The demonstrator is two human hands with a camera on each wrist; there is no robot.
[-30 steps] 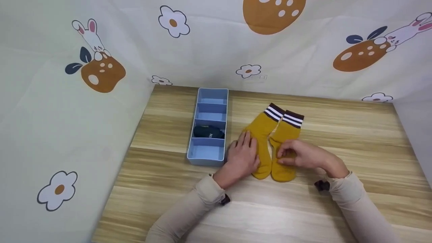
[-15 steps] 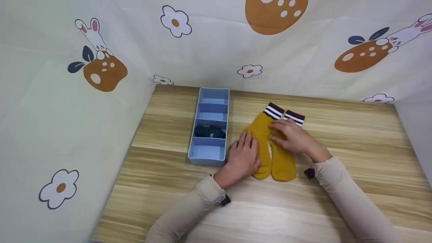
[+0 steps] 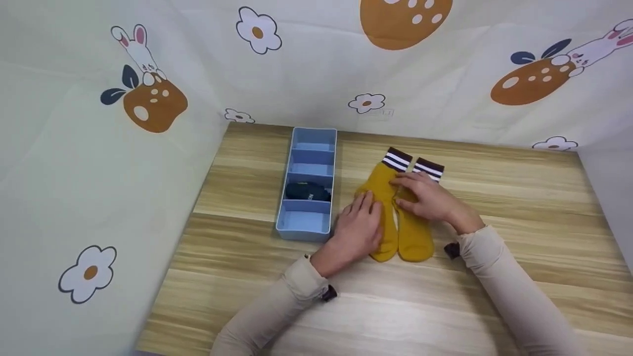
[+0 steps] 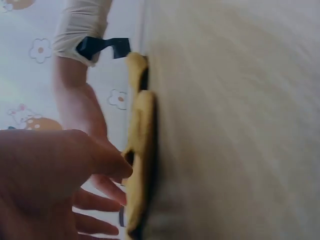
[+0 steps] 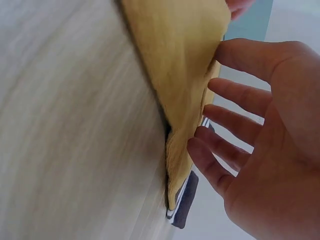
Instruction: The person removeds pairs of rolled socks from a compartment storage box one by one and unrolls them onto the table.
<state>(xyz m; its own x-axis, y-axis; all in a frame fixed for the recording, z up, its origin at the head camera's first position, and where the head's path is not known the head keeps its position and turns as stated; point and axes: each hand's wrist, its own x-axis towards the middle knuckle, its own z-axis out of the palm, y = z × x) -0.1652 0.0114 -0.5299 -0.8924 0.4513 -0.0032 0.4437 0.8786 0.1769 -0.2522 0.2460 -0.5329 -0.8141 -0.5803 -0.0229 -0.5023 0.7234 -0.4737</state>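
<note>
Mustard-yellow fabric makes up the first sock [image 3: 388, 198] and the second sock [image 3: 415, 240], lying flat side by side on the wood-grain table [image 3: 188, 287], between three and four o'clock from the middle of the head view. Their striped cuffs [image 3: 397, 159] sit at twelve o'clock and their toes at six, with a narrow gap between the feet. The left hand [image 3: 358, 227] comes in from between seven and eight o'clock and rests on the nine-o'clock side of the first sock, fingers loosely extended, clamped on nothing; the left wrist view shows its thumb [image 4: 107, 160] at the fabric's edge. The right hand [image 3: 425, 198] comes in from five o'clock and lies over the second sock, fingertips at the three-o'clock edge of the first; the right wrist view shows its fingers apart and slightly bent, with no grip on the cloth. Between nine and ten o'clock from the socks stands a light blue box [image 3: 302, 236] with four compartments in a row; a dark green bundle [image 3: 300, 192] with pale lettering lies in the third from the twelve-o'clock end. Beige sleeves [image 3: 269, 306] cover both forearms. Towards twelve o'clock rises a pale backdrop [image 3: 306, 79] printed with rabbits [image 3: 137, 53], orange fruits [image 3: 168, 101] and white flowers [image 3: 256, 32].
</note>
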